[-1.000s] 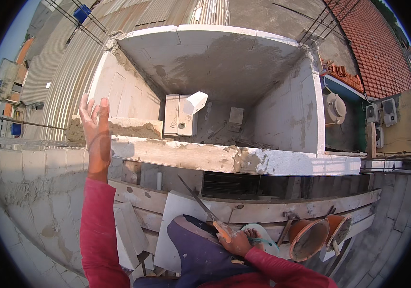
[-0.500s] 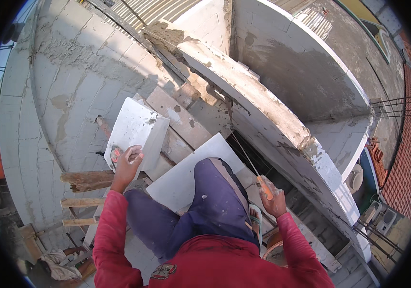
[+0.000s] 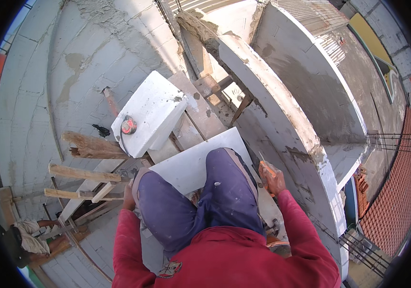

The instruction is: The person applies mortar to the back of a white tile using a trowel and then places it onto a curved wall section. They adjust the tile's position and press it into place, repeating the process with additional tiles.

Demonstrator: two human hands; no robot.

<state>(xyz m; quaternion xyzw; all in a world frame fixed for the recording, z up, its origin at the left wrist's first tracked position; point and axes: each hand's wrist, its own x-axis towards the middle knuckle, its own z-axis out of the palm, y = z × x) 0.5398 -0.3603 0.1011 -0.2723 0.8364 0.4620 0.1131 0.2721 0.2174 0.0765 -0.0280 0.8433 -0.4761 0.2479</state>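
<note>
L hand [image 3: 129, 196] just dropped nr L knee [image 3: 144, 185], away from tape measure [image 3: 129, 126] on white block [image 3: 153, 98], so tape's untouched now; L fingers mostly hidden, can't tell from here; R hand [image 3: 276, 182] fingers wrapped rnd orange-handled tool [image 3: 266, 168].

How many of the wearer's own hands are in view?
2: the left hand, partly hidden, beside the left knee; the right hand, gripping an orange handle, beside the right knee.
</note>
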